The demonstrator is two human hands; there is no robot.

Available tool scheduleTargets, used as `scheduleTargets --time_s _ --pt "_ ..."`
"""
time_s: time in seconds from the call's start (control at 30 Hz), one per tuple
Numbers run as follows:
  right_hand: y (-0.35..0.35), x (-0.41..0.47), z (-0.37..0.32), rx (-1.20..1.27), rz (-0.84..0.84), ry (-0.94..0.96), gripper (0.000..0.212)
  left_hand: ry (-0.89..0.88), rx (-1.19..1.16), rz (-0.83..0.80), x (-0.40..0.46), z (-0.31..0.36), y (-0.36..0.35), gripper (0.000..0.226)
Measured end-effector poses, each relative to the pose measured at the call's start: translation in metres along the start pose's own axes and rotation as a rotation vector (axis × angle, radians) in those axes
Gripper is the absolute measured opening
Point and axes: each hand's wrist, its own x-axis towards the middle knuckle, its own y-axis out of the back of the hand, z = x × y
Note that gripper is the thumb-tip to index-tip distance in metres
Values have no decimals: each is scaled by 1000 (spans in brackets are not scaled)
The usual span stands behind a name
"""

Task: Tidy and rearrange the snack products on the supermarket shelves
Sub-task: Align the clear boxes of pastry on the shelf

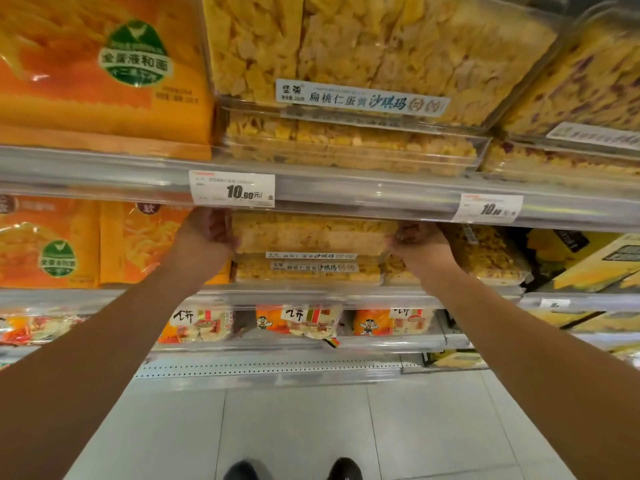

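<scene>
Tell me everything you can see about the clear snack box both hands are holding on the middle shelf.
The clear snack box is a flat, transparent plastic pack of pale yellow, flaky pastry. It lies level atop a matching box, each with a white label strip along its front edge. It sits just under the upper shelf rail. The left hand grips its left end, the right hand its right end.

A single wide-angle head camera faces the shelves at close range, tilted forward and down, taking in the upper tiers at top, both outstretched arms reaching in, and the floor and shoes at the near edge.
</scene>
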Motion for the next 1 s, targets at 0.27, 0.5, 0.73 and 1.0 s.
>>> scheduleTargets --time_s 0.27,0.5,0.73,1.0 --pt "-3 -1 2 -132 -39 65 30 -85 95 -56 -4 -10 11 55" --pt "-3 -3 6 -195 -44 90 52 -51 19 14 -14 -21 7 33" --pt "-5 -3 11 -117 -69 54 47 -49 27 7 -13 -27 12 47" --pt "-9 -4 18 -240 -98 -5 51 -55 39 38 -19 -29 7 70"
